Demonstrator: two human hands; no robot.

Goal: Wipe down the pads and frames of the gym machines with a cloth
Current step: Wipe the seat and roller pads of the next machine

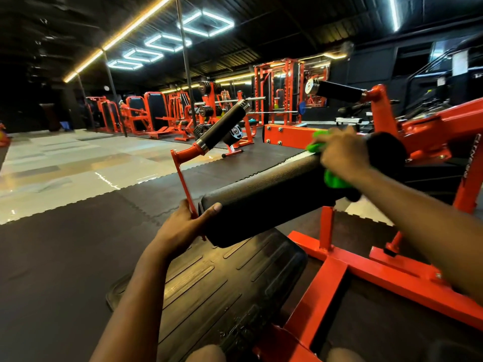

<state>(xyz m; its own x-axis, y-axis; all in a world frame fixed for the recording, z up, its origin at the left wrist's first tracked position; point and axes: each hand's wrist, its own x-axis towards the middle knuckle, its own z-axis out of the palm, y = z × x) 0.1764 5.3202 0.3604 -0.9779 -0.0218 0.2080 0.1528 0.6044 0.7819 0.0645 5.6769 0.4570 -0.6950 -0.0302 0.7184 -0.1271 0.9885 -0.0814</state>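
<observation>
Two hands clasp: left hand (183, 227) the red bracket (183, 178), right hand (339, 155) a half-hidden cloth (333, 180).

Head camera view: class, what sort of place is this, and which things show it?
Most likely a gym: orange weight machines along the far side, a power rack beyond, and weight plates on a barbell.

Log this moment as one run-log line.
step: pad wipe | left grip: holds bar at pad end | right grip: holds cloth on pad
</observation>
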